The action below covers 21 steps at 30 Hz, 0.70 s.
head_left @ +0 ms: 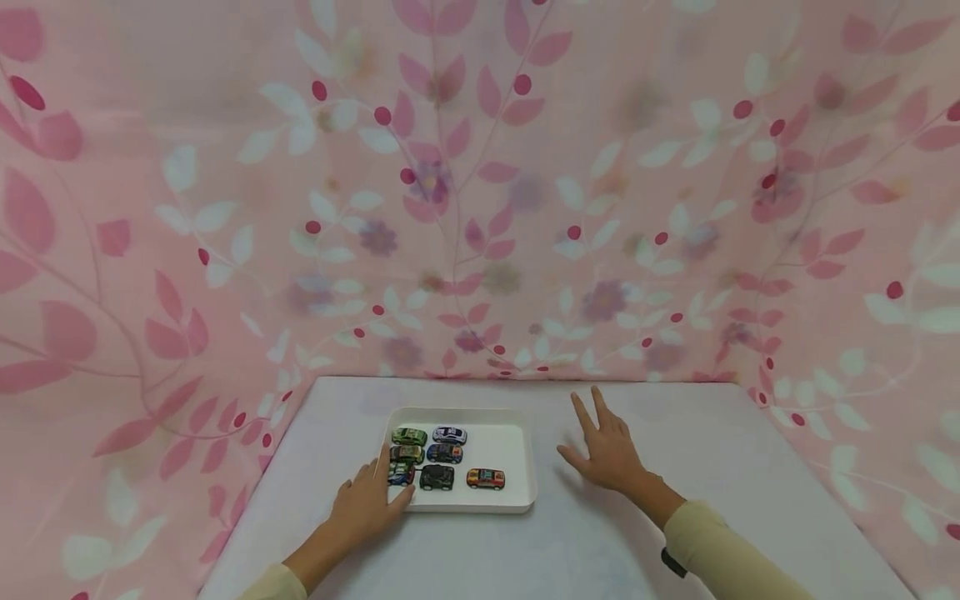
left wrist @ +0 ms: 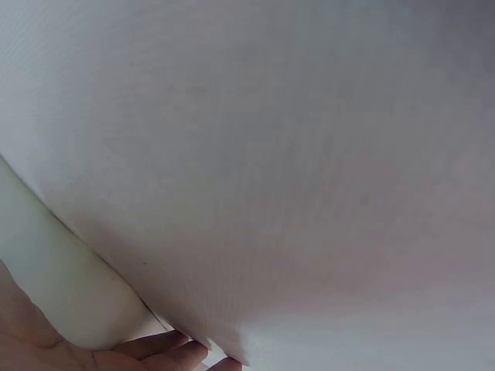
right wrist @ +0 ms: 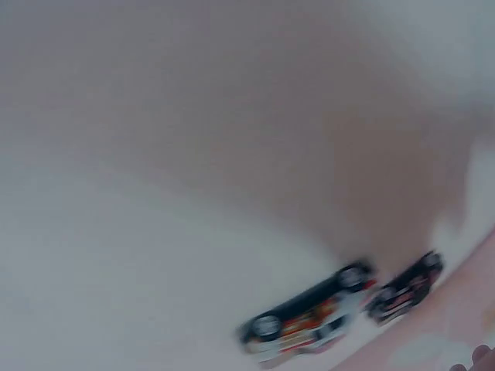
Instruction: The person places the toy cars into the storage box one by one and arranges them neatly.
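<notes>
A white tray (head_left: 498, 446) with low walls holds several small toy cars. My left hand (head_left: 363, 504) grips the tray at its front left corner, thumb over the front rim and fingers along the left side. Part of a blue-and-white toy car (head_left: 401, 474) shows beside that hand. In the left wrist view the fingers (left wrist: 182, 355) lie against the tray's pale outer wall (left wrist: 85, 297). My right hand (head_left: 607, 450) hovers right of the tray, fingers spread, holding nothing. Its wrist view catches a blurred white-and-orange toy car (right wrist: 309, 317) and a darker toy car (right wrist: 406, 287).
Inside the tray are a black jeep-like car (head_left: 437, 477), a red-and-yellow car (head_left: 486, 478), a blue car (head_left: 445, 453) and a green car (head_left: 409, 436). A pale cloth covers the table (head_left: 480, 558). Pink floral fabric (head_left: 480, 208) hangs behind and at both sides.
</notes>
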Available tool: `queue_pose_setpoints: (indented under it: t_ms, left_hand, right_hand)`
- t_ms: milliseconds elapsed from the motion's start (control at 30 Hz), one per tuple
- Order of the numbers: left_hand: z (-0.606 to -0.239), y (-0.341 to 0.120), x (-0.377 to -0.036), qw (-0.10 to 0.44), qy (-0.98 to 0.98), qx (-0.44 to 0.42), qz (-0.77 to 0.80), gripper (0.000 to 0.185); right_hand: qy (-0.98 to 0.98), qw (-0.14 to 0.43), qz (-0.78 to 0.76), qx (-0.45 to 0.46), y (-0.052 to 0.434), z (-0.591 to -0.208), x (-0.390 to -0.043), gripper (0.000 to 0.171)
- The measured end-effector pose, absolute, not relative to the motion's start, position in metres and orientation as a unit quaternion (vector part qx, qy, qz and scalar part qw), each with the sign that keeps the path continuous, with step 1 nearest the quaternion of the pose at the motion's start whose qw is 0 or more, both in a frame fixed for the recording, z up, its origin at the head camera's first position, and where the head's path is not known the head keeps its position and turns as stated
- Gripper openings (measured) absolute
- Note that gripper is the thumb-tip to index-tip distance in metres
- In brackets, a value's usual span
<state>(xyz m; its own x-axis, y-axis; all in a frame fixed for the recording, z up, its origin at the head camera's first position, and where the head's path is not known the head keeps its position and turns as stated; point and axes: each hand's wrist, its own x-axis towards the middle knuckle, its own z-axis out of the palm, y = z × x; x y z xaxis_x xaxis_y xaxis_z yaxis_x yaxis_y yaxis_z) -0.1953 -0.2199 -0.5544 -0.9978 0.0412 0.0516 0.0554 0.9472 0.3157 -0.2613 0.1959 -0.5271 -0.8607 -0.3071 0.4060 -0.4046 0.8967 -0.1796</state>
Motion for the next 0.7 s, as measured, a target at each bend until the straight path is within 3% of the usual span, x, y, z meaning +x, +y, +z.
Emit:
queue_pose_setpoints:
  t_ms: [200, 400, 700]
  left_hand:
    - [-0.559, -0.22, -0.187, 0.0, -0.987, -0.027, -0.16, 0.093]
    - [-0.557, -0.217, -0.186, 0.017, -0.987, -0.025, -0.158, 0.092]
    - [-0.551, -0.221, -0.192, 0.013, -0.986, -0.02, -0.166, 0.093]
  right_hand:
    - [-0.97, 0.151, 0.103, 0.157, 0.227, -0.549, -0.255, 0.093]
    - [-0.968, 0.17, 0.082, 0.167, 0.239, -0.552, -0.251, 0.091]
    - [-0.97, 0.153, 0.079, 0.174, 0.255, -0.546, -0.251, 0.086]
